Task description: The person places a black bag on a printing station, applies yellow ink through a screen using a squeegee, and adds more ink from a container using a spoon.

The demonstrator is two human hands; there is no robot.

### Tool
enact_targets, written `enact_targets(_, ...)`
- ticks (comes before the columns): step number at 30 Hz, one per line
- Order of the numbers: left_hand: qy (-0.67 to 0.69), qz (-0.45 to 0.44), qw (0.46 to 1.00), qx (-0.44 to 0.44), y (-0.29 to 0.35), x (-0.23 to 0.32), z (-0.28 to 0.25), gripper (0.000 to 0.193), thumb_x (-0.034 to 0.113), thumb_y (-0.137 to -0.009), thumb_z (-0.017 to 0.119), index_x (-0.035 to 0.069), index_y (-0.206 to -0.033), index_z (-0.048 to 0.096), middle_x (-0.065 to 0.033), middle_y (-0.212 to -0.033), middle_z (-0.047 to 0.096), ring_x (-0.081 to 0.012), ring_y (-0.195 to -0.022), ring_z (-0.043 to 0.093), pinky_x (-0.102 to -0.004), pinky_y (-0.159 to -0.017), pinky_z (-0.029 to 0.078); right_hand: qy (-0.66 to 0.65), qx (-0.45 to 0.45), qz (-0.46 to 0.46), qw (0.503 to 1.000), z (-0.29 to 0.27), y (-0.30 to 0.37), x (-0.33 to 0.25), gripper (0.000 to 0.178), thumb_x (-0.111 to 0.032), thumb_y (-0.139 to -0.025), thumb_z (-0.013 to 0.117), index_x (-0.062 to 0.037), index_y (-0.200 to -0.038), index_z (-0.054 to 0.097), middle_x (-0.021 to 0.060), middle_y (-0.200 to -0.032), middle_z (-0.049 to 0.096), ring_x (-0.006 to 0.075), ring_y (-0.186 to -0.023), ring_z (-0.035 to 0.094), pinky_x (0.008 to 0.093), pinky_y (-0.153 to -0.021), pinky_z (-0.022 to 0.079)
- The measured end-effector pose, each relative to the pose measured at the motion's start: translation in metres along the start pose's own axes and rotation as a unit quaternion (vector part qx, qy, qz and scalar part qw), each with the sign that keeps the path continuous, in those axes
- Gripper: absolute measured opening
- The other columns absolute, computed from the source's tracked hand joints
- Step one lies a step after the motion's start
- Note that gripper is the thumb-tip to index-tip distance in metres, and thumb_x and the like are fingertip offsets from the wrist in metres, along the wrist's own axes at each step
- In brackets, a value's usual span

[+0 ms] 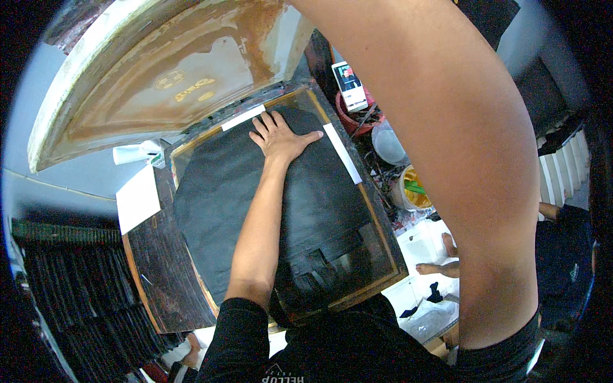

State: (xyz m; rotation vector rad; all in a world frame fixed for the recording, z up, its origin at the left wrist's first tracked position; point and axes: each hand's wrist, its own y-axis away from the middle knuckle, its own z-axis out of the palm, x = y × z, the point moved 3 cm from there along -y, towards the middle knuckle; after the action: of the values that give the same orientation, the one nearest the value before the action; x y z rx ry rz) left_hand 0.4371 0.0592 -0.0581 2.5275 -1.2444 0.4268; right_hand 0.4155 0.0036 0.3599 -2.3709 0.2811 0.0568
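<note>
My left hand [280, 137] lies flat, fingers spread, on the upper part of a black garment [211, 210]. The garment is spread over a printing board with a wooden rim [386, 255]. Two white tape strips [342, 153] mark the board's far edge and right side. My right arm [460, 159] is raised close to the camera and runs up past the top edge, so its hand is hidden. A large stained printing screen [159, 76] is tilted up behind the board.
A phone [349, 86] stands propped beside a red bucket [357, 121]. A yellow paint pot [415, 191] sits right of the board. White paper [137, 198] lies at the left. Dark stacked goods [76, 287] fill the lower left. Another person's feet [440, 265] show at right.
</note>
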Motion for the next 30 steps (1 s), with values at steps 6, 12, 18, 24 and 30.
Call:
enact_targets(6,0.001,-0.023,1.000,-0.012,0.000,0.001,0.001,0.147,0.084,-0.058,0.076,-0.004,-0.160,0.018,-0.0379,-0.164,0.001,-0.0506,-0.155,-0.006,-0.0709,-0.119,0.001,-0.012,0.002,0.003,1.000,-0.002,0.003,-0.002,0.032,-0.021,-0.087,0.066,0.0005,-0.107,0.077,0.0245,-0.116,0.072,0.0380,-0.110,0.069,0.0428,-0.095,0.054)
enact_targets(12,0.008,-0.041,0.999,-0.020,-0.010,0.002,0.001,0.148,0.083,-0.056,0.078,-0.004,-0.160,0.020,-0.0372,-0.165,0.002,-0.0508,-0.155,-0.006,-0.0715,-0.118,0.001,-0.019,0.003,-0.002,1.000,-0.001,0.004,-0.002,0.032,-0.021,-0.087,0.066,0.0013,-0.107,0.076,0.0251,-0.114,0.072,0.0390,-0.108,0.069,0.0437,-0.094,0.055)
enact_targets(18,-0.014,-0.044,0.998,-0.032,-0.010,0.009,-0.014,0.144,0.082,-0.056,0.079,-0.004,-0.158,0.023,-0.0357,-0.165,0.007,-0.0495,-0.155,-0.001,-0.0665,-0.121,0.004,-0.033,0.019,-0.020,0.999,0.001,0.013,-0.006,0.031,-0.018,-0.085,0.066,0.0044,-0.104,0.075,0.0285,-0.112,0.071,0.0415,-0.105,0.070,0.0445,-0.093,0.055)
enact_targets(24,0.528,0.228,0.812,0.099,0.101,-0.020,-0.113,0.068,0.040,-0.093,0.073,-0.008,-0.137,0.054,-0.0227,-0.133,0.065,-0.0278,-0.125,0.063,-0.0377,-0.108,0.048,-0.065,-0.090,0.041,0.993,0.013,0.056,-0.019,0.023,-0.014,-0.087,0.064,0.0016,-0.104,0.069,0.0218,-0.093,0.073,0.0375,-0.083,0.072,0.0484,-0.075,0.056)
enact_targets(30,0.690,0.090,0.712,0.100,0.320,-0.087,-0.117,0.043,0.030,-0.094,0.072,-0.006,-0.114,0.060,-0.0205,-0.087,0.072,-0.0295,-0.064,0.071,-0.0401,-0.055,0.060,-0.145,-0.101,0.039,0.983,0.045,0.232,-0.058,0.025,-0.012,-0.087,0.069,-0.0035,-0.110,0.062,0.0168,-0.101,0.067,0.0368,-0.096,0.067,0.0455,-0.082,0.052)
